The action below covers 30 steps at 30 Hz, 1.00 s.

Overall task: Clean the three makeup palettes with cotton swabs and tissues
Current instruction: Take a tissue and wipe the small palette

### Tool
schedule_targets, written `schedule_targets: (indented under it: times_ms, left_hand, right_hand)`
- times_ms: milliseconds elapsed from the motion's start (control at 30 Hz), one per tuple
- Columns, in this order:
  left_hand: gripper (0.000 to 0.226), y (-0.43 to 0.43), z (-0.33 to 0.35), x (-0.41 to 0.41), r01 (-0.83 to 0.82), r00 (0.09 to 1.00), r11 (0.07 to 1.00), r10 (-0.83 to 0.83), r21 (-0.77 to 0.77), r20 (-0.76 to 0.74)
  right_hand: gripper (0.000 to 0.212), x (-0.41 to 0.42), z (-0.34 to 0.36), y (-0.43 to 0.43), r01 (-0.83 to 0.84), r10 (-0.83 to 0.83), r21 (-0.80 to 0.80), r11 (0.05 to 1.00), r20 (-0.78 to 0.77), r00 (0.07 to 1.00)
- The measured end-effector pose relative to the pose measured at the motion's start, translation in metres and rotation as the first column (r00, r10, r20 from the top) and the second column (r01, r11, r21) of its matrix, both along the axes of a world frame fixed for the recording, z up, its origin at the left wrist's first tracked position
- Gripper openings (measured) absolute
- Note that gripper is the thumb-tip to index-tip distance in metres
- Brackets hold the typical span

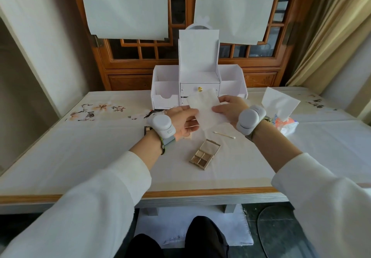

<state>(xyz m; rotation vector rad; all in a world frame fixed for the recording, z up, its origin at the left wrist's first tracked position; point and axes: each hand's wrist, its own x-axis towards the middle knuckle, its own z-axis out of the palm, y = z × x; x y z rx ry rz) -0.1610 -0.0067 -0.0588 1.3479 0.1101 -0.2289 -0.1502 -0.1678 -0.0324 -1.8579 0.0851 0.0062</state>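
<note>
Behind left hand: dark palette, mostly hidden.
Tissue: pinched by left and right hand.
Open palette: nearer, on surface.

**Count on the desk**

One open palette. Beyond it are one swab, one organizer, one pack, and one tissue pinched by two hands, the left hand and the right hand. Beyond-left of the palette are two half-hidden cases, possibly palettes: a dark case and a pale case.

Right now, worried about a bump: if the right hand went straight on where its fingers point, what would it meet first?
Likely the left hand, which holds the tissue opposite the right hand; depth is unclear.
</note>
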Motion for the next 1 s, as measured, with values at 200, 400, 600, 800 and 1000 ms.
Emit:
schedule_targets:
  times_ms: [200,400,600,800,1000]
  left_hand:
    - [0.022,0.002,0.002,0.000,-0.032,0.999,0.999,0.031,0.037,0.041]
    - [0.021,0.007,0.003,-0.005,-0.027,0.997,0.998,0.022,0.060,0.078]
    - [0.020,0.010,0.003,-0.001,-0.074,0.997,0.997,0.074,-0.007,0.019]
    - [0.017,0.013,0.004,-0.003,-0.027,0.999,1.000,0.027,0.004,-0.027]
    - [0.021,0.011,0.004,-0.007,0.051,0.999,0.999,-0.051,-0.001,0.007]
  right_hand:
    - [0.029,-0.003,-0.001,-0.004,-0.050,0.062,0.097,0.994,-0.128,0.990]
    - [0.019,-0.005,-0.003,-0.008,-0.093,0.097,0.196,0.976,-0.010,0.995]
    - [0.047,0.002,-0.007,-0.003,-0.103,0.104,0.179,0.979,0.005,0.995]
    - [0.009,0.000,-0.007,-0.002,-0.156,0.153,0.016,0.988,0.112,0.982]
    - [0.035,0.000,-0.008,0.000,-0.170,0.162,0.029,0.985,0.164,0.973]
